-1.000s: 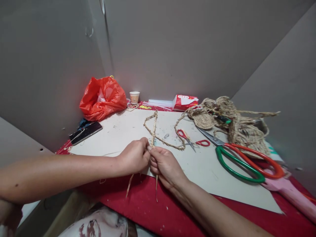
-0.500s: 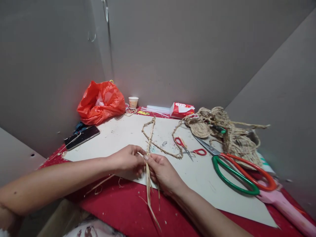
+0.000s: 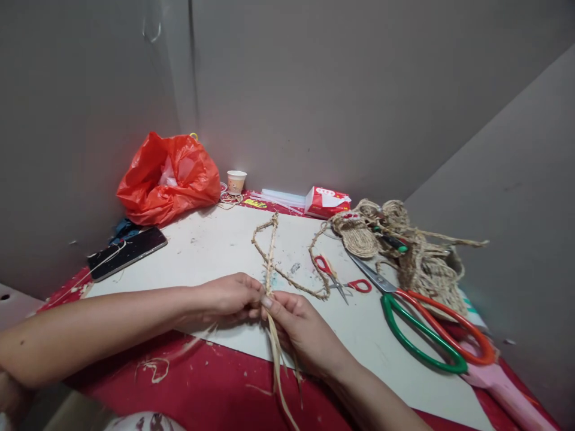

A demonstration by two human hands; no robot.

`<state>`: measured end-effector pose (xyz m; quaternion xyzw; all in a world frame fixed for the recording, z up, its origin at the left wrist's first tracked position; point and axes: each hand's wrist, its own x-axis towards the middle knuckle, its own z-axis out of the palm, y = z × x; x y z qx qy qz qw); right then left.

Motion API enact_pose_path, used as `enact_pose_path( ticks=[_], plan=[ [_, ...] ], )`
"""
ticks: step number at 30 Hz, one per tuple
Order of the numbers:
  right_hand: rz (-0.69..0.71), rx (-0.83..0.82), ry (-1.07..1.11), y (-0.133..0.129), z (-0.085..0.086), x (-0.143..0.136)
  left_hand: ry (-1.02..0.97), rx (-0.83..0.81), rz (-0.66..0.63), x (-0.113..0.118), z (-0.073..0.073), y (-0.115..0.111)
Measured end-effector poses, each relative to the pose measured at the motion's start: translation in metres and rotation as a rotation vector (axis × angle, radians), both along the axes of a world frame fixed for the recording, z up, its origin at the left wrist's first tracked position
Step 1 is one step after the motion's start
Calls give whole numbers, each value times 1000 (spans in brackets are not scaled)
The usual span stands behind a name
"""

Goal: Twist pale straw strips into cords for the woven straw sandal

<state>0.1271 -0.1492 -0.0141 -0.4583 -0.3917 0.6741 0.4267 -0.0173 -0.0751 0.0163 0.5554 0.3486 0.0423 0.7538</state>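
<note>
Both hands meet at a thin straw braid [image 3: 271, 251] that runs away from me over the white board [image 3: 215, 239]. My left hand [image 3: 236, 297] is closed, fingers pinched at the braid's near end. My right hand [image 3: 299, 320] pinches the same spot, thumb on top. Below the fingers, loose pale straw strands [image 3: 276, 353] hang toward the red cloth [image 3: 211, 383]. The braid's finished cord loops back and winds right across the board. Beside it lie small red-handled scissors [image 3: 344, 281], their blades partly open.
Large scissors [image 3: 426, 317] with green and red handles lie at right, before a heap of coiled straw braid [image 3: 422, 263]. Behind stand a tissue pack [image 3: 327, 203], a paper cup [image 3: 236, 182] and an orange-red plastic bag [image 3: 173, 179]. A phone [image 3: 128, 254] lies at left.
The camera view has shifted slightly. Both hands still pinch the braid, now a little lower in view. The left fingers have come in closer to the right thumb.
</note>
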Motion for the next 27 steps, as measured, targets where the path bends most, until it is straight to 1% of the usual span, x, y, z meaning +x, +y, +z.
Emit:
enact_pose_path(
  ticks=[3,5,7,9,12,15,17,19,23,25,27],
  plan=[
    [18,35,-71,0,0,4,-72,140,71,0,2,-2],
    [33,64,-112,1,0,6,-92,140,84,-3,5,-2],
    [52,71,-138,1,-1,9,-96,37,57,-7,6,0],
    [70,55,-139,2,-2,11,-107,-144,-2,-11,4,5],
    [107,23,-86,3,-1,14,-139,-392,-100,-14,-3,16],
    [173,-27,-14,5,3,18,-148,-495,-162,-14,-10,24],
    [210,-43,-29,7,5,20,-136,-496,-167,-13,-13,28],
    [231,-21,-79,8,7,22,-125,-476,-169,-13,-14,29],
    [229,35,-103,9,4,22,-103,-434,-194,-13,-12,30],
    [214,32,-106,9,1,22,-107,-338,-197,-12,-9,29],
    [201,22,-119,8,-1,22,-122,-196,-188,-10,-4,28]
  ],
)
